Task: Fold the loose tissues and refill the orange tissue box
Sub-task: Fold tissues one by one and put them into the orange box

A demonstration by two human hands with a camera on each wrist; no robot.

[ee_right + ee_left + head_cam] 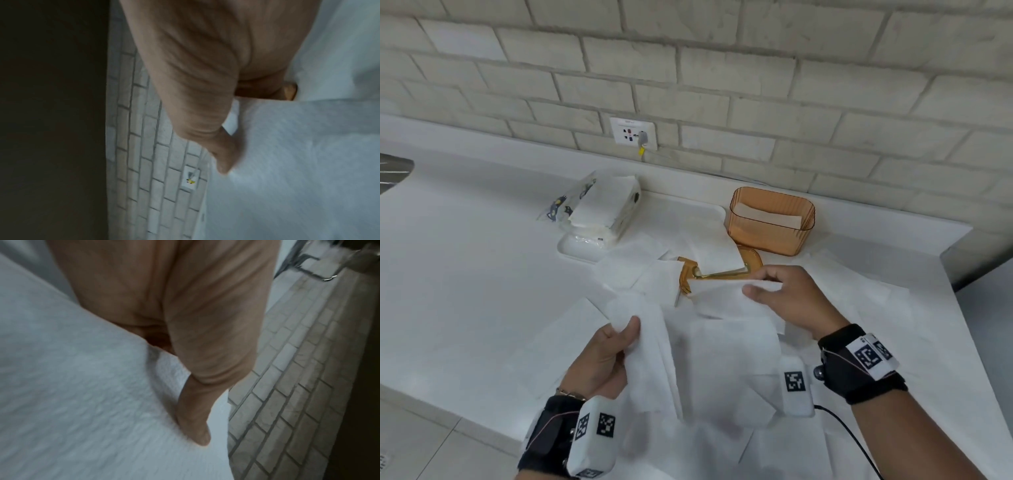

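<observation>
Both hands hold one white tissue [709, 342] up above the counter. My left hand [609, 349] pinches its near-left corner between thumb and fingers; in the left wrist view the thumb [195, 418] presses on the tissue [82, 394]. My right hand [784, 294] pinches the far-right edge, its thumb [224, 155] lying on the sheet [298, 162]. The orange tissue box [770, 222] stands open at the back right with folded tissue inside. Its orange lid [722, 270] lies flat in front, partly under loose tissues [633, 267].
An open plastic tissue pack [602, 205] sits on a white tray [575, 246] at the back left. More loose tissues [859, 291] cover the white counter [465, 257] to the right. A wall socket [633, 133] sits in the brick wall.
</observation>
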